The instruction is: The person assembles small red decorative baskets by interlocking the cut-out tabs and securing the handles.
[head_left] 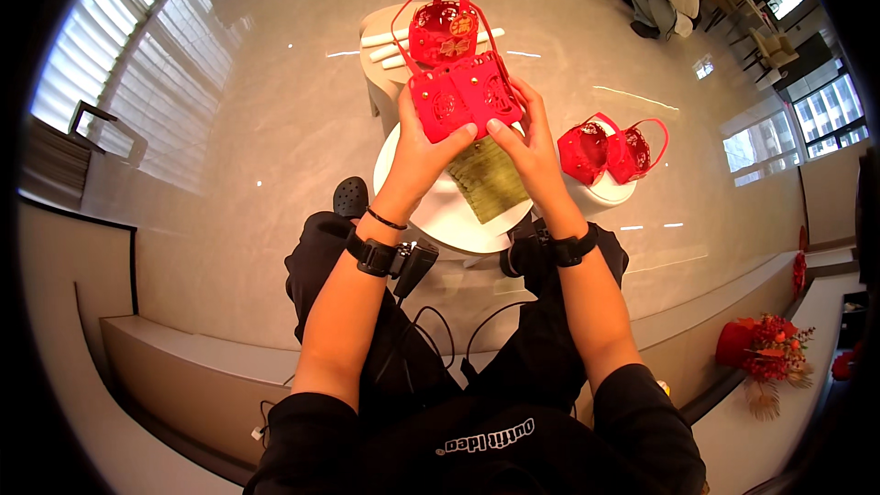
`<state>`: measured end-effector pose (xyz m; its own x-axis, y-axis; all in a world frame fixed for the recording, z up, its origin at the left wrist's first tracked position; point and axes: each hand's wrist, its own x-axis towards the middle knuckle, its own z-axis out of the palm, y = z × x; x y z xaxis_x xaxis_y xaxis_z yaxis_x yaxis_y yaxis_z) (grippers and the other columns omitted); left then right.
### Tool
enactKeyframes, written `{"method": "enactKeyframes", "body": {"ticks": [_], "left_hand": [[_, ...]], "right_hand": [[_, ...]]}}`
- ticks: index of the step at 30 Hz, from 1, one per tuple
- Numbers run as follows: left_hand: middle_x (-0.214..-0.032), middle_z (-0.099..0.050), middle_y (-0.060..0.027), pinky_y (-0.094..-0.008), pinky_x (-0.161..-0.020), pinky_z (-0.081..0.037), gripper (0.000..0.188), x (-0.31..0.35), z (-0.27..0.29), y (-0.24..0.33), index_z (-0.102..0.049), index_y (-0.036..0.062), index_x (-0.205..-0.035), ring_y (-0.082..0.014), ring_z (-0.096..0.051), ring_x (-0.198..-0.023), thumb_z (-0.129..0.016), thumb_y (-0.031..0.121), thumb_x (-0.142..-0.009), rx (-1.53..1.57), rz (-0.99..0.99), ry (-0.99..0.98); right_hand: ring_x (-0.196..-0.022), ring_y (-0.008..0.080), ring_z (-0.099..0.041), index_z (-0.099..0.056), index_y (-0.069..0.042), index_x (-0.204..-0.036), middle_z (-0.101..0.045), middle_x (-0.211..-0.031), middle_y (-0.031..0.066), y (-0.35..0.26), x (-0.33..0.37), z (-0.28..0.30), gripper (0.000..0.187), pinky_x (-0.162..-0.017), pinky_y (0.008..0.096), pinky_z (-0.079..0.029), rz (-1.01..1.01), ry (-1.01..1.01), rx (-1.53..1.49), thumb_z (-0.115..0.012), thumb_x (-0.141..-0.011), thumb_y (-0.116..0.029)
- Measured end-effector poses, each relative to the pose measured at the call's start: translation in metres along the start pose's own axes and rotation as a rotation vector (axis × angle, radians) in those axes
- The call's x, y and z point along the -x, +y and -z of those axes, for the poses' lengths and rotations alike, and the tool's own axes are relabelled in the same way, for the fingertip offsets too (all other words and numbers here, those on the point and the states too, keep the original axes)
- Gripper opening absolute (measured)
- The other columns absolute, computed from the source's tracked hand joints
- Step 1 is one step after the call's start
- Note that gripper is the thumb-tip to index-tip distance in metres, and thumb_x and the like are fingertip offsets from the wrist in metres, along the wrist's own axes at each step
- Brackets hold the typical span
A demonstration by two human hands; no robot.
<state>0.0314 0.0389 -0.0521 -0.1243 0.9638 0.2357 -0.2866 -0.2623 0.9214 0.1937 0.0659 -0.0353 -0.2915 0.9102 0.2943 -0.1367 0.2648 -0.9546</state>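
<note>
Both hands, left hand (423, 148) and right hand (525, 142), grip a red cut-paper basket (465, 93) above the round white table (440, 220); two finished red baskets (612, 152) sit right of it.

Black short-sleeved top, black trousers, dark clogs, black wristbands on both wrists, thin bracelet on the left.

Red cut-paper gift box (465, 94), flat-sided with looped handle, held above round white table (440, 220); finished red box (444, 30) behind; two more red boxes (610, 152) right.
</note>
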Motion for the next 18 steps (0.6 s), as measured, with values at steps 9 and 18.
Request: {"method": "enactKeyframes", "body": {"ticks": [9,18], "left_hand": [[-0.138,-0.045,-0.0142,-0.0357,-0.104,-0.043,0.085,0.002,-0.006,0.013,-0.020,0.0023,-0.148,-0.0222,-0.049,-0.126,-0.074,0.013,-0.082,0.162,0.057,-0.025],[-0.137,-0.047,-0.0132,-0.0359,-0.103,-0.045,0.078,0.001,0.002,0.014,-0.025,0.0031,-0.145,-0.0210,-0.050,-0.126,-0.073,0.012,-0.083,0.065,0.015,-0.002]], "right_hand": [[-0.130,0.0237,-0.046,-0.035,-0.005,-0.144,-0.044,-0.140,0.0149,-0.002,0.001,-0.001,0.070,-0.109,0.0389,-0.038,0.056,0.019,-0.006,-0.072,-0.086,-0.018],[-0.127,0.0215,-0.048,-0.042,-0.006,-0.141,-0.046,-0.139,0.0106,0.004,0.002,-0.005,0.061,-0.106,0.0369,-0.039,0.122,0.037,-0.002,-0.070,-0.087,-0.014]]}}
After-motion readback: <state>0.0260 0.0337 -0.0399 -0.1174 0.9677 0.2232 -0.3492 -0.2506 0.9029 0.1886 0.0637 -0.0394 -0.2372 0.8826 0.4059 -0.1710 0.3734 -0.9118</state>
